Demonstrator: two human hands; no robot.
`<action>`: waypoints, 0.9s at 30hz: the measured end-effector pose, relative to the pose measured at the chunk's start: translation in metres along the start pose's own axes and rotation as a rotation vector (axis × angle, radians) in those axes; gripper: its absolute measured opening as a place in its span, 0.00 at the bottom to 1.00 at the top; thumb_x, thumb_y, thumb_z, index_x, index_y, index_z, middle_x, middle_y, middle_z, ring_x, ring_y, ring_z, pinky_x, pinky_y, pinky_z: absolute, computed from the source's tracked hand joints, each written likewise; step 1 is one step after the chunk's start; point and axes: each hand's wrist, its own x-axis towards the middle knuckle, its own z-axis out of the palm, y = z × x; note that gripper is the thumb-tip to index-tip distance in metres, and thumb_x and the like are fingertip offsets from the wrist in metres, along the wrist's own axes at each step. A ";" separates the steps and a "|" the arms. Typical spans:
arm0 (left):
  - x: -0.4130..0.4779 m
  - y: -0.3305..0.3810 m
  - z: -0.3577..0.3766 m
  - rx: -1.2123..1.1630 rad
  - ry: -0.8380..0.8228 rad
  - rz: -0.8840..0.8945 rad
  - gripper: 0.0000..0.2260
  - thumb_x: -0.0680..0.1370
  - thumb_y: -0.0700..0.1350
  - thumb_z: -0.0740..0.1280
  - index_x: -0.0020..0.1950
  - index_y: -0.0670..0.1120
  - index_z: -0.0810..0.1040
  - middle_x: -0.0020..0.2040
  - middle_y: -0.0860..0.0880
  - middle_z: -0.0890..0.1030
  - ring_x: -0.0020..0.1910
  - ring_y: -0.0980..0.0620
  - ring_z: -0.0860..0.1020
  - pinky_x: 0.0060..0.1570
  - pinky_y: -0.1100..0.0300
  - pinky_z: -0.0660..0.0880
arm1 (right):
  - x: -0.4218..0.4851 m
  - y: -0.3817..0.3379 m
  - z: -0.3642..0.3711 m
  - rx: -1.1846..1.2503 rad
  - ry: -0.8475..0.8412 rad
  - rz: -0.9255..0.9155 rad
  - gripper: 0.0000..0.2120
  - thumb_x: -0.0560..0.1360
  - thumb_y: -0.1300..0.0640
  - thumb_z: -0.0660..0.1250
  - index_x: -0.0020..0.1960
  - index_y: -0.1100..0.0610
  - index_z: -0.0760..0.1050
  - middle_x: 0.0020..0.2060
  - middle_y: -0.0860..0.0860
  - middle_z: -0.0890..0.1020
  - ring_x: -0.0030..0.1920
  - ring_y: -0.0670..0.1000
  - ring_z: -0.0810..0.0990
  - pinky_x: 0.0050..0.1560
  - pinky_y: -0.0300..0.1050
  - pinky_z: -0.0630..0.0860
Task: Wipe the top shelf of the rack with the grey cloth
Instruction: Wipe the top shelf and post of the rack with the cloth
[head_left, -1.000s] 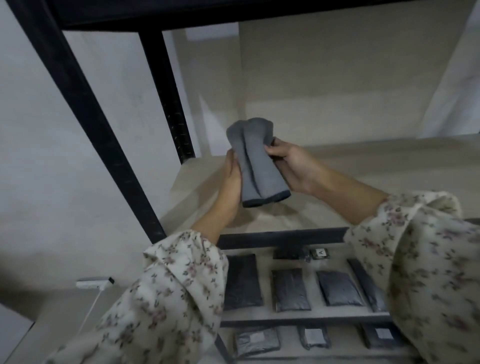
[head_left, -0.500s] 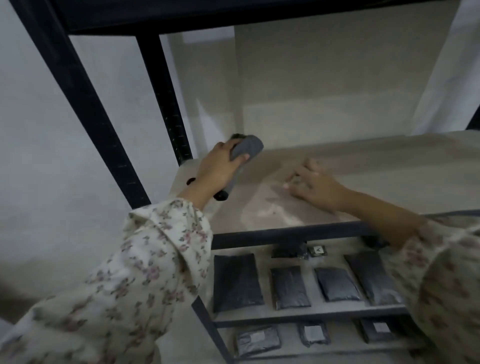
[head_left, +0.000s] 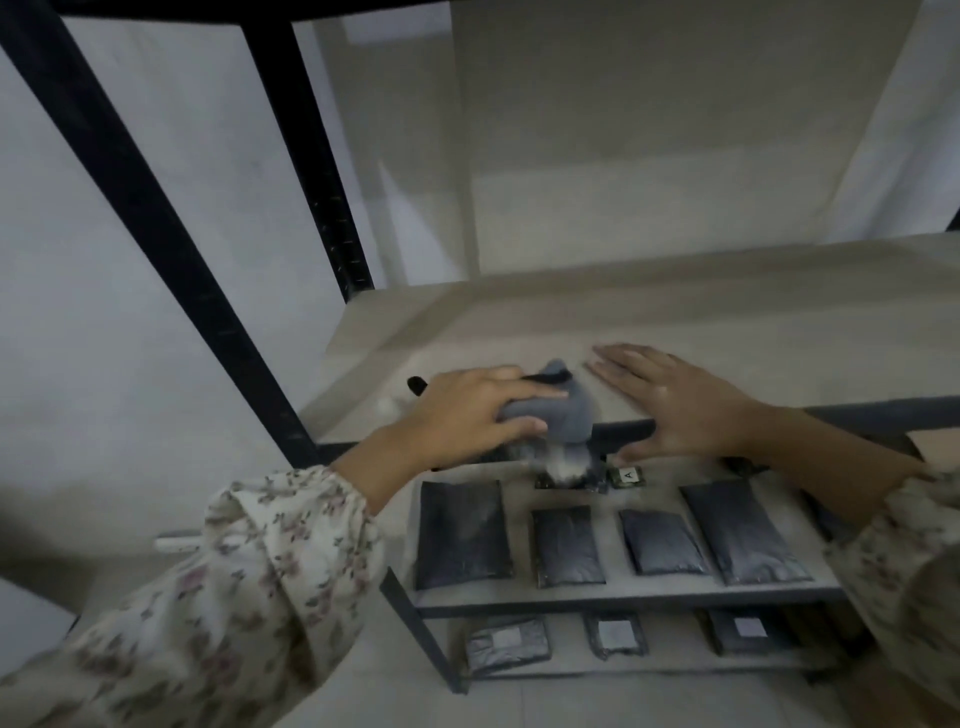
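The grey cloth (head_left: 563, 415) is bunched at the front edge of the beige top shelf (head_left: 675, 322) of the black metal rack. My left hand (head_left: 467, 410) grips the cloth from the left and presses it on the shelf near the front rail. My right hand (head_left: 670, 400) lies flat and open on the shelf just right of the cloth, palm down, holding nothing. A puff of pale dust or fluff (head_left: 563, 462) hangs just below the cloth at the rail.
Black rack posts (head_left: 171, 249) rise at the left, one nearer and one at the back (head_left: 311, 156). Lower shelves hold several dark flat packets (head_left: 566, 545) and a small tag marked A (head_left: 627, 475). Pale walls stand behind and to the left.
Both hands held the cloth in the air a second ago. My right hand let go and went flat on the shelf. My left hand dragged the cloth from the back left corner to the front edge.
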 end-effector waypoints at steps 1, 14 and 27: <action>0.001 -0.001 -0.005 -0.063 0.010 -0.004 0.19 0.77 0.59 0.58 0.68 0.61 0.68 0.55 0.54 0.77 0.50 0.56 0.74 0.45 0.59 0.70 | 0.000 0.000 0.000 -0.004 0.001 0.001 0.53 0.61 0.21 0.47 0.76 0.49 0.38 0.77 0.51 0.45 0.76 0.52 0.46 0.74 0.44 0.46; 0.013 0.022 0.009 -0.027 0.001 -0.124 0.19 0.77 0.60 0.60 0.66 0.59 0.71 0.57 0.51 0.78 0.54 0.49 0.77 0.50 0.54 0.74 | -0.001 -0.003 0.000 -0.003 0.102 0.025 0.51 0.62 0.27 0.56 0.76 0.54 0.48 0.77 0.52 0.53 0.76 0.52 0.54 0.73 0.45 0.52; 0.066 -0.014 0.017 0.074 0.096 -0.286 0.17 0.78 0.56 0.60 0.66 0.58 0.71 0.58 0.49 0.79 0.55 0.48 0.77 0.45 0.59 0.67 | -0.001 -0.004 -0.003 0.046 0.096 0.039 0.52 0.65 0.30 0.63 0.76 0.54 0.44 0.77 0.51 0.50 0.76 0.50 0.51 0.74 0.43 0.50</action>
